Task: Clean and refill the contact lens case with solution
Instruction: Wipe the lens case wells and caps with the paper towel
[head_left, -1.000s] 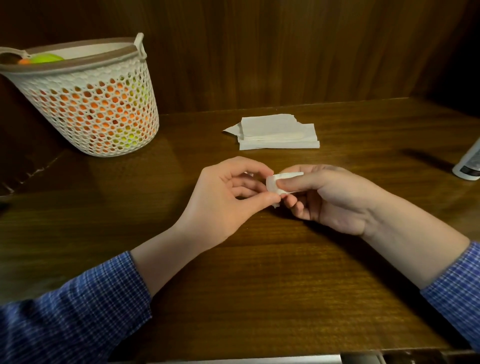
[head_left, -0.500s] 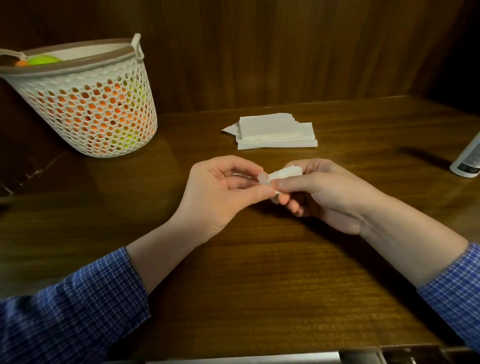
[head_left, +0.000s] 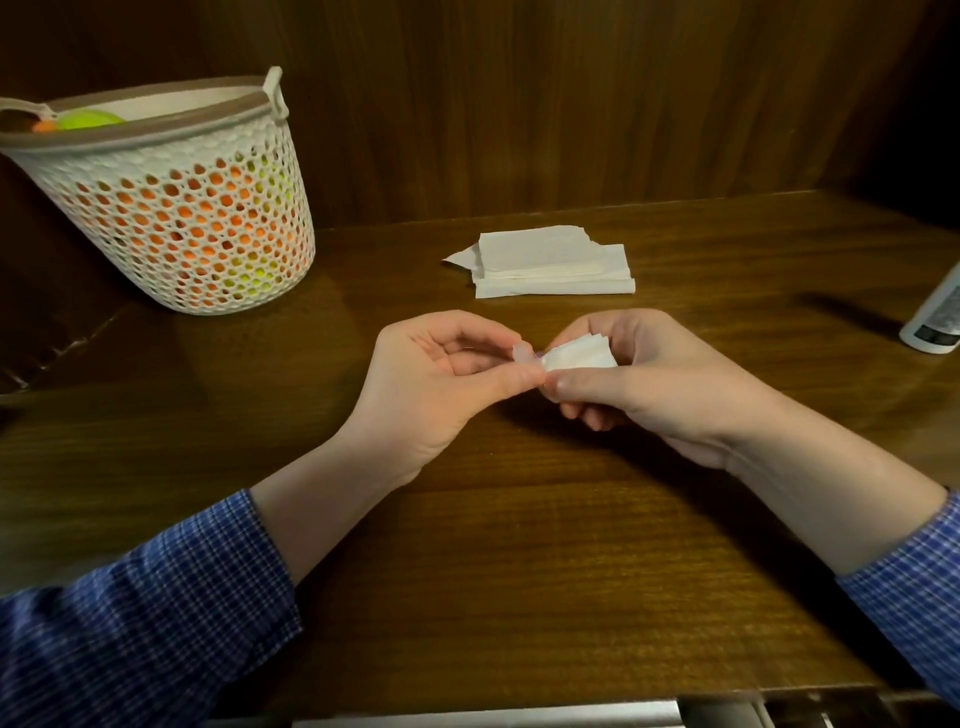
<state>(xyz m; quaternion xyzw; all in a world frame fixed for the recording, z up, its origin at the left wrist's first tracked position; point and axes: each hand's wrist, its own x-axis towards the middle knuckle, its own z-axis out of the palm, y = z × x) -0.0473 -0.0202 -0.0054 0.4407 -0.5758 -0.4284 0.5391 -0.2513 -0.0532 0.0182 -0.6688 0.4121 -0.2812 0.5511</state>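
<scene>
Above the middle of the table, the left hand pinches the small translucent lens case while the right hand grips folded tissue against it. A slippery case could drop. Spare tissues lie toward the back edge, solution bottle at the right edge.

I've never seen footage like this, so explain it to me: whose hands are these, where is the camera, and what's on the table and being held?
There is no machine here: a person in blue checked sleeves works with bare hands, filmed by a camera worn on the head, looking down. The left hand pinches a small translucent plastic piece, probably the contact lens case. The right hand holds a folded white tissue against it. On the dark wooden table lie a stack of white tissues, a white mesh basket of orange and green things, and a white bottle at the right edge.
</scene>
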